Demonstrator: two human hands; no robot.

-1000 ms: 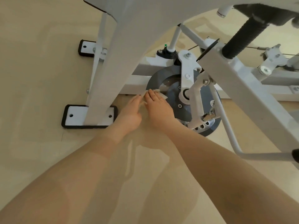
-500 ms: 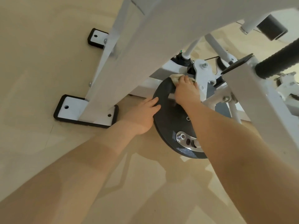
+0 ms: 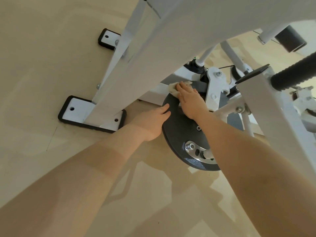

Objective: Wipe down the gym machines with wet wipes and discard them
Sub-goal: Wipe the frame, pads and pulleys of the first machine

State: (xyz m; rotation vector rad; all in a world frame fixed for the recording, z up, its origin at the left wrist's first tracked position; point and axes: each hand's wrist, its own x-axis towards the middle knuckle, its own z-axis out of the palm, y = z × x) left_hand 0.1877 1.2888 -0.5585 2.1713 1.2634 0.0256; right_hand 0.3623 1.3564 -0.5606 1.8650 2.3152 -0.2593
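A white gym machine [image 3: 147, 53] stands over a beige floor, with a dark grey round disc [image 3: 177, 134] low in its frame. My right hand [image 3: 189, 100] lies flat with straight fingers on the disc's upper edge and presses a crumpled white wet wipe [image 3: 173, 88] against it. The wipe shows only past my fingertips. My left hand [image 3: 152, 122] rests against the disc's left rim, fingers stretched onto its face.
Two black-edged white foot plates [image 3: 75, 110] [image 3: 106, 38] sit bolted on the floor at the left. White struts and a bolted bracket [image 3: 216, 82] crowd the right side, with a black ribbed grip [image 3: 294, 74] and a black roller pad [image 3: 289, 39] above.
My right hand with the wipe has slid up from the disc's lower middle to its upper edge. My left hand has shifted onto the disc's left rim. My view has tilted closer.
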